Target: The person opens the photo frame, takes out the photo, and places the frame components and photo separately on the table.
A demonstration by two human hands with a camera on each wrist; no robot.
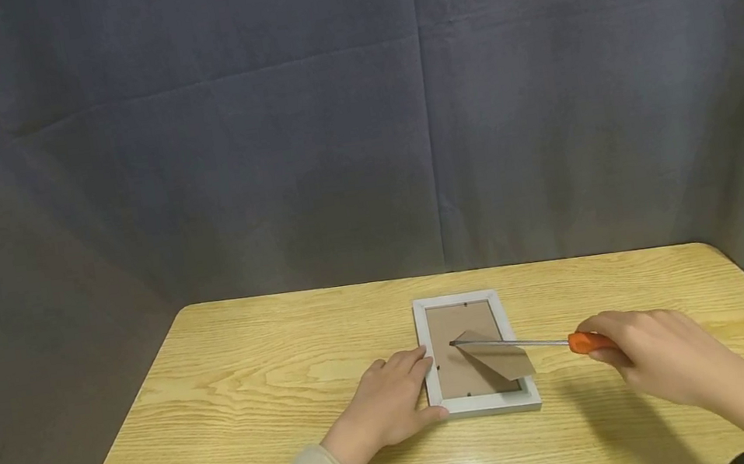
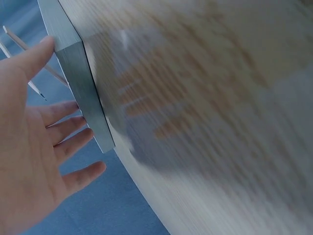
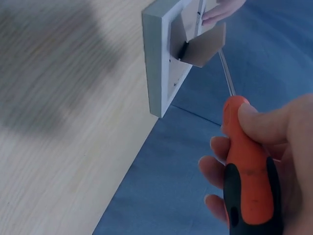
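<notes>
A picture frame [image 1: 482,403] with a pale grey border lies back side up on the table. Its brown backing board [image 1: 446,322] shows, with small dark tabs along the edges and a stand flap [image 1: 505,359] tilted up from the middle. My left hand [image 1: 394,398] rests at the frame's left side, thumb at the near corner and straight fingers along the edge. In my right hand [image 3: 279,132] is a screwdriver [image 3: 247,171] with an orange and black handle, gripped between thumb and fingers. Its long metal shaft [image 1: 528,342] crosses over the flap, the tip overlapping the board left of centre.
The wooden table [image 1: 254,357] extends on both sides of the frame. A dark grey-blue curtain [image 1: 305,154] hangs behind the table and along its sides. Light reflects off the table's near part.
</notes>
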